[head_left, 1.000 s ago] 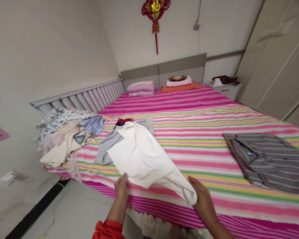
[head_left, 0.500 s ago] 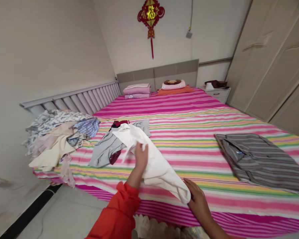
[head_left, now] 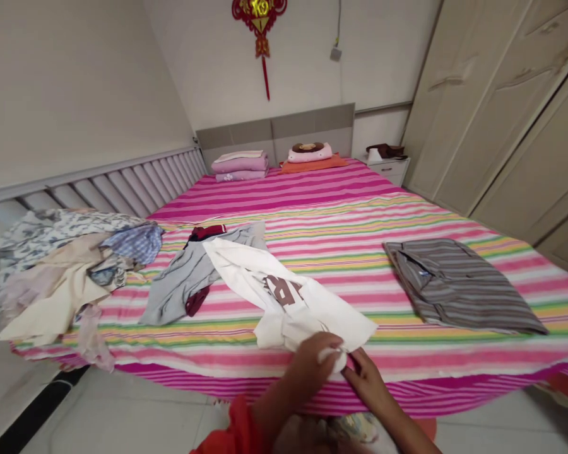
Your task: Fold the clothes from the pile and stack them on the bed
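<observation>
A white shirt [head_left: 331, 309] with brown lettering lies across the near part of the bed, its far end over a grey garment [head_left: 180, 284]. My left hand [head_left: 315, 362] is closed on a bunched bit of the shirt's near edge. Right beside it, my right hand [head_left: 366, 375] pinches the same edge at its right side. Dark red cloth [head_left: 199, 301] shows from under the grey garment. To the right lies a flat grey striped garment [head_left: 464, 287], apart from both hands.
A heap of loose clothes [head_left: 71, 265] lies at the bed's left edge by the white railing [head_left: 123, 189]. Folded bedding [head_left: 241, 165] and a pink pillow [head_left: 310, 152] sit by the headboard [head_left: 312, 123]. A wardrobe [head_left: 492, 113] and nightstand [head_left: 388, 170] stand to the right.
My left hand has moved from the middle of the white shirt to its near edge, beside my right hand. The shirt has spread out and its brown lettering now shows. The view has shifted right.
</observation>
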### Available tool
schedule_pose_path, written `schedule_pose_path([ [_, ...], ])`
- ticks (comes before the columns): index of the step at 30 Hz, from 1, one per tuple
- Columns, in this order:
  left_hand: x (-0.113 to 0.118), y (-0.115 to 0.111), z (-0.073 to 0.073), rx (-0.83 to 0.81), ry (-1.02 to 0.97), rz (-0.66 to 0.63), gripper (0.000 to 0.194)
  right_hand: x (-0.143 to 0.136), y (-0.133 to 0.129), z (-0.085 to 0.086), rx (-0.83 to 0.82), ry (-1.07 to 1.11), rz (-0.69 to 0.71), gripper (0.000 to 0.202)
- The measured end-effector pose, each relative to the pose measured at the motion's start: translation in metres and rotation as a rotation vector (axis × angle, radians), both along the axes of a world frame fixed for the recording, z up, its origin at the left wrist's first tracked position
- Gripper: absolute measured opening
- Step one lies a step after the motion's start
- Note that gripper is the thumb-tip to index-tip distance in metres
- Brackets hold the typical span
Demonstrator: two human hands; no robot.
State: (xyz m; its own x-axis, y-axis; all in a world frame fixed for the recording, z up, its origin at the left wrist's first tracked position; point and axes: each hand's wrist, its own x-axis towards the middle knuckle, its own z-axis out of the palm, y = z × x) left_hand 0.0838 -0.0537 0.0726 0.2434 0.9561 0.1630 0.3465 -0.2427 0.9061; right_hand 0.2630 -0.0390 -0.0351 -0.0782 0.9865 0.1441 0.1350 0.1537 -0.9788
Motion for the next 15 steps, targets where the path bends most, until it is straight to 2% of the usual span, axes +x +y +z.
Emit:
schedule_pose_path([
  [2,-0.037,0.003,-0.011,-0.065,-0.008,0.285,0.028,0.005,-0.003,0.011,-0.1,0.068,0.09,0.043],
  [4,-0.072,0.008,-0.025,-0.091,-0.005,0.522,0.038,0.006,-0.004,0.026,-0.217,0.2,0.122,0.052],
  [6,-0.097,0.014,-0.038,-0.113,0.001,0.706,0.052,0.004,-0.001,0.04,-0.323,0.333,0.107,0.054],
  [8,-0.109,0.021,-0.047,-0.168,0.013,0.824,0.063,-0.001,0.005,0.051,-0.411,0.389,0.067,0.048],
  [11,-0.105,0.033,-0.05,-0.27,0.025,0.789,0.062,-0.01,0.018,0.062,-0.494,0.345,-0.002,0.047],
  [15,-0.095,0.034,-0.034,-0.299,0.012,0.669,0.039,-0.004,0.041,0.077,-0.516,0.315,-0.104,0.054],
])
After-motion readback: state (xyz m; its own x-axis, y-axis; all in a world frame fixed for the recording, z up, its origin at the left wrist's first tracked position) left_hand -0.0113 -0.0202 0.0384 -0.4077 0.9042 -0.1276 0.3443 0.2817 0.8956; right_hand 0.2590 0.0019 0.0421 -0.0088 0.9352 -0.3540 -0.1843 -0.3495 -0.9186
